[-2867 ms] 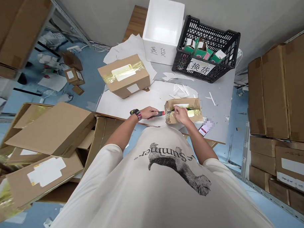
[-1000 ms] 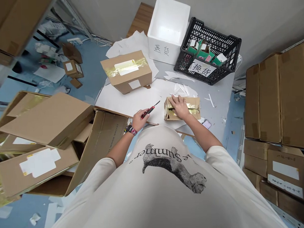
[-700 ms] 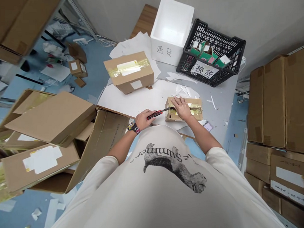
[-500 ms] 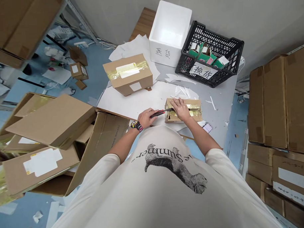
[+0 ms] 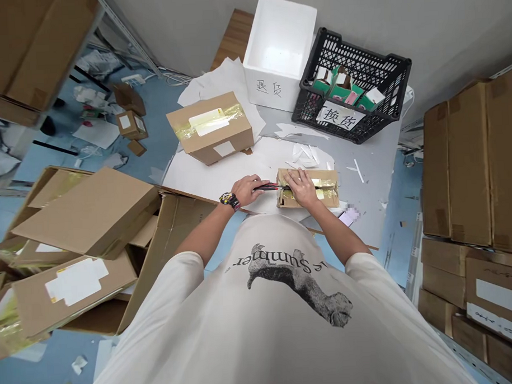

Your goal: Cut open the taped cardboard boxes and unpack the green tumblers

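My left hand, with a watch at its wrist, is closed around a red and black box cutter. The cutter points right, its tip at the left end of a small taped cardboard box. My right hand lies flat on top of that box, fingers stretched out over the tape. A dark slit runs along the middle of the box top; the cutter's tip is partly hidden near my right fingers.
A larger taped box stands at the table's back left. Behind are a white foam box and a black crate holding green cartons. An open carton full of boxes is at left; stacked boxes stand right.
The box cutter has turned from slanting to nearly level, its tip still at the box's left end. My right hand remains on the box. The whole view has shifted slightly.
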Available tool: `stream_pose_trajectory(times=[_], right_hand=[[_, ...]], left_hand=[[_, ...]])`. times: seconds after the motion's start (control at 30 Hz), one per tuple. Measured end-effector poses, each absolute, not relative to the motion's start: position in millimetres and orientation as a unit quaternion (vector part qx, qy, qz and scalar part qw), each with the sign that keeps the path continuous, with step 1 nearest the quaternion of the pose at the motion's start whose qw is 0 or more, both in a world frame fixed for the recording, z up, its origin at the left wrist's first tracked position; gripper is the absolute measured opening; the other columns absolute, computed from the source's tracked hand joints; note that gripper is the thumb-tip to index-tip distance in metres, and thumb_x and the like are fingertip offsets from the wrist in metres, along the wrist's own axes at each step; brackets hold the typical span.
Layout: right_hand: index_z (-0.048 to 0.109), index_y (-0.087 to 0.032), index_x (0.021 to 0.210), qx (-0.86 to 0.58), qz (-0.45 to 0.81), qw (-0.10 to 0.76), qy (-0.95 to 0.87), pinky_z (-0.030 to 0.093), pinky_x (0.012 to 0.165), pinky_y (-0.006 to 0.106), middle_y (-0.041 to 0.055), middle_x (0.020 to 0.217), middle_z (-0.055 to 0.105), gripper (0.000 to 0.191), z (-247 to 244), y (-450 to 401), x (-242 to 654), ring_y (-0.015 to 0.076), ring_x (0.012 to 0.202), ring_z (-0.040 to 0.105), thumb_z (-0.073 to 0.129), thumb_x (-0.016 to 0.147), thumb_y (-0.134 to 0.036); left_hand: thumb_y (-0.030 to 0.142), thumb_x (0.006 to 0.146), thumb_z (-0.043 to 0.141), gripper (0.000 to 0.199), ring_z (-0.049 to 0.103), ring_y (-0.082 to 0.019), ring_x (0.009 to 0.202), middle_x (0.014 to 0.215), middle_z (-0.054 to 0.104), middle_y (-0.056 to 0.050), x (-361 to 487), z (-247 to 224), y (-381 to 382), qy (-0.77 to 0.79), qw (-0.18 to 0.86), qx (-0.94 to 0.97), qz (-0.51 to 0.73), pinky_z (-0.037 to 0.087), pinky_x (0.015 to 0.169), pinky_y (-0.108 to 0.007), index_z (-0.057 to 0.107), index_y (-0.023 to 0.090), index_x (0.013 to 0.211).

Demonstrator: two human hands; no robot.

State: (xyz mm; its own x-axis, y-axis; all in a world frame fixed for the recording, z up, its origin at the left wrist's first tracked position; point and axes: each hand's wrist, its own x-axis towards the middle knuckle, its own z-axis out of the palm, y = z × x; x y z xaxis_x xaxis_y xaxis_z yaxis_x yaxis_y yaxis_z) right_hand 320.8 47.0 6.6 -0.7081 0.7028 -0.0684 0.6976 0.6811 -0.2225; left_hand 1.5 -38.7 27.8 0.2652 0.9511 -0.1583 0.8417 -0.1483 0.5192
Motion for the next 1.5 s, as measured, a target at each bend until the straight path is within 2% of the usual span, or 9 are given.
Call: stream_pose_trajectory(times=[0.37,0.63,0.7,0.77,0.87,1.07,1.17,1.3,1.5], right_hand=[[0.074,-0.022,0.166,-0.398,0.070,0.099,-0.909,0.043,0.133,0.057,0.0176,0.163,0.076,0.054,8,36,315,0.0378,0.155,0.061,0.048,0.120,-0.023],[0.086,-0.019,0.132,-0.528,0.058,0.135,-0.836,0.052,0.109,0.055,0.0147,0.098,0.079,0.038,9,33,337,0.0324,0.097,0.068,0.051,0.118,-0.025],[0.084,-0.019,0.135,-0.558,0.084,0.150,-0.812,0.051,0.115,0.058,0.0180,0.111,0.083,0.043,15,37,347,0.0357,0.108,0.072,0.045,0.120,-0.029],[0.079,-0.020,0.147,-0.562,0.109,0.169,-0.802,0.046,0.126,0.064,0.0223,0.148,0.080,0.049,27,41,357,0.0406,0.136,0.069,0.040,0.120,-0.031],[0.067,-0.022,0.167,-0.541,0.132,0.161,-0.815,0.032,0.140,0.074,0.0157,0.190,0.050,0.056,47,43,370,0.0435,0.170,0.045,0.043,0.117,-0.031],[0.052,-0.027,0.183,-0.551,0.160,0.074,-0.816,0.034,0.135,0.085,0.0140,0.203,0.021,0.078,58,26,411,0.0582,0.182,0.018,0.068,0.110,-0.050],[0.044,-0.029,0.188,-0.582,0.211,0.039,-0.784,0.046,0.129,0.081,0.0200,0.202,0.017,0.103,46,15,435,0.0615,0.177,0.031,0.085,0.100,-0.064],[0.059,-0.022,0.176,-0.597,0.277,0.033,-0.752,0.060,0.121,0.066,0.0294,0.197,0.021,0.107,27,5,437,0.0526,0.151,0.066,0.097,0.090,-0.071],[0.057,-0.023,0.177,-0.646,0.219,0.064,-0.729,0.062,0.117,0.064,0.0288,0.199,0.013,0.101,10,-7,391,0.0485,0.140,0.073,0.093,0.096,-0.071]], left_hand=[[0.048,0.112,0.066,0.053,0.075,-0.032,0.120,0.133,0.080,-0.011,-11,36,-34,0.554,0.322,0.752,0.155,0.060,0.109,-0.045,0.079,0.036,0.162],[0.048,0.107,0.066,0.056,0.078,-0.032,0.119,0.127,0.081,-0.013,-59,-17,-86,0.747,0.306,0.558,0.193,0.066,0.106,-0.046,0.078,0.026,0.158],[0.041,0.104,0.066,0.057,0.078,-0.035,0.121,0.129,0.081,-0.016,-52,-34,-87,0.789,0.294,0.518,0.150,0.067,0.107,-0.048,0.078,0.022,0.156],[0.036,0.101,0.064,0.060,0.078,-0.038,0.124,0.130,0.080,-0.019,-40,-47,-81,0.804,0.288,0.507,0.119,0.066,0.108,-0.052,0.075,0.018,0.157],[0.031,0.101,0.063,0.063,0.076,-0.039,0.122,0.129,0.079,-0.021,-21,-57,-64,0.806,0.275,0.510,0.118,0.066,0.106,-0.054,0.070,0.014,0.161],[0.019,0.108,0.054,0.050,0.068,-0.034,0.141,0.147,0.076,-0.020,13,-29,-31,0.770,0.234,0.561,0.195,0.058,0.124,-0.055,0.069,0.015,0.155],[0.020,0.111,0.046,0.044,0.075,-0.028,0.130,0.131,0.082,-0.014,36,-1,-24,0.661,0.256,0.657,0.259,0.062,0.120,-0.050,0.081,0.023,0.138],[0.022,0.112,0.050,0.042,0.081,-0.027,0.122,0.120,0.085,-0.010,64,24,-17,0.503,0.309,0.778,0.217,0.065,0.115,-0.049,0.087,0.027,0.131],[0.029,0.114,0.052,0.050,0.067,-0.032,0.157,0.166,0.073,-0.017,63,40,13,0.519,0.243,0.788,0.225,0.054,0.134,-0.056,0.074,0.022,0.159]])
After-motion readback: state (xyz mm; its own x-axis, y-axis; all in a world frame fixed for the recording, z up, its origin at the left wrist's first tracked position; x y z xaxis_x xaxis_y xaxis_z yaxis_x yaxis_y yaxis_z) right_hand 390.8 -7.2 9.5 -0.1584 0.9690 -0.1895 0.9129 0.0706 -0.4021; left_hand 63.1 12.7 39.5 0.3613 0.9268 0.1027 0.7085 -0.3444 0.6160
